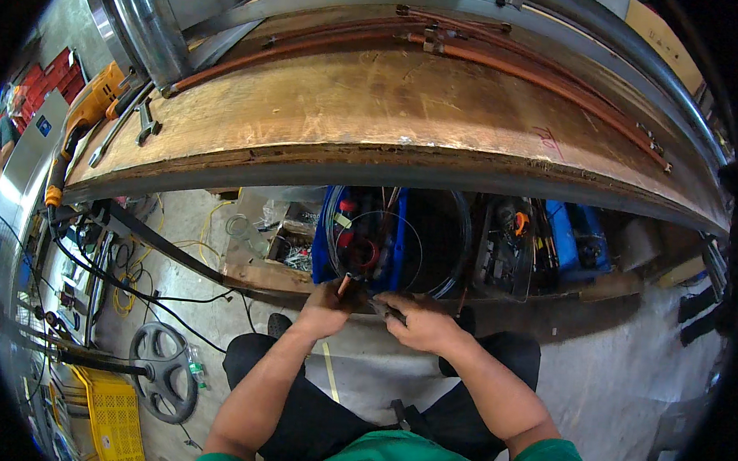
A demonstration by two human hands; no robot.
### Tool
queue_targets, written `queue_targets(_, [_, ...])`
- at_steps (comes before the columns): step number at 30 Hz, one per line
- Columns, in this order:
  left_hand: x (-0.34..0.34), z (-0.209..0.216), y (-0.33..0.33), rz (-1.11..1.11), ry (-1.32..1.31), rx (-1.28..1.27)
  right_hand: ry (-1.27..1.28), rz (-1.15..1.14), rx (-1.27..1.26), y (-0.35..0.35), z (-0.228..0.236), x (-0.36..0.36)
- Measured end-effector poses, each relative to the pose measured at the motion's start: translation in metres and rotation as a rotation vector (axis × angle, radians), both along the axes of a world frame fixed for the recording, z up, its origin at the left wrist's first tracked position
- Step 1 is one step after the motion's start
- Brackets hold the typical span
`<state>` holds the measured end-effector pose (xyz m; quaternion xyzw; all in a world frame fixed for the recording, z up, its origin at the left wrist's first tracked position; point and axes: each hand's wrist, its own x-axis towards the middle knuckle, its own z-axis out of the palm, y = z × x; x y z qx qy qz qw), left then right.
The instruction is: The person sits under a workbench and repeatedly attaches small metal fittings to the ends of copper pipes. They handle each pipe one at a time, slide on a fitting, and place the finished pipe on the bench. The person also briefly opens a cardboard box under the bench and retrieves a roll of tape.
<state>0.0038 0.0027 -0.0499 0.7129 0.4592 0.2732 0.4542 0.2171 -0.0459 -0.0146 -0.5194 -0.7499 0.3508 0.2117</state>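
Observation:
Both hands are held close together in front of the lower shelf. My left hand is closed around a short copper tube, whose end sticks up past the fingers. Just to its right, my right hand is closed on a dark metal tool that points toward the left hand. Its kind is hard to make out, because the fingers cover most of it. Behind the hands stands a blue bin with a red round item inside. A coil of thin wire lies beside the bin.
Above is a wooden bench carrying long copper pipes, wrenches and an orange power tool. Another blue bin sits on the shelf at right. Cables, a grey handwheel and a yellow crate are at left.

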Motion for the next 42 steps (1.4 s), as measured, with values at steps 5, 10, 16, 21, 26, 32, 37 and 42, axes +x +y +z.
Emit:
queue_targets(5, [-0.001, 0.011, -0.003, 0.008, -0.004, -0.002, 0.03, -0.023, 0.06, -0.001, -0.002, -0.001])
queue_targets(10, [-0.007, 0.007, -0.003, -0.005, 0.052, -0.03, 0.013, -0.052, -0.007, -0.003, -0.004, -0.003])
queue_targets(16, [-0.008, 0.008, -0.01, 0.075, 0.015, -0.106, -0.041, -0.01, -0.148, 0.002, 0.003, -0.008])
queue_targets(21, [-0.007, 0.016, -0.011, 0.07, 0.031, -0.164, 0.078, -0.061, -0.199, 0.005, -0.028, -0.003])
queue_targets(26, [-0.004, 0.01, -0.012, 0.204, -0.115, -0.193, 0.198, -0.144, -0.323, 0.006, -0.035, 0.0])
queue_targets(32, [-0.003, -0.022, -0.013, 0.354, -0.377, -0.226, 0.266, -0.104, -0.11, -0.001, -0.009, -0.013])
queue_targets(37, [0.002, -0.003, -0.017, 0.124, -0.216, 0.007, 0.362, -0.129, 0.079, -0.002, -0.001, -0.021])
queue_targets(42, [0.006, 0.021, -0.027, 0.141, -0.114, 0.044, 0.335, -0.208, 0.104, 0.001, -0.006, -0.018])
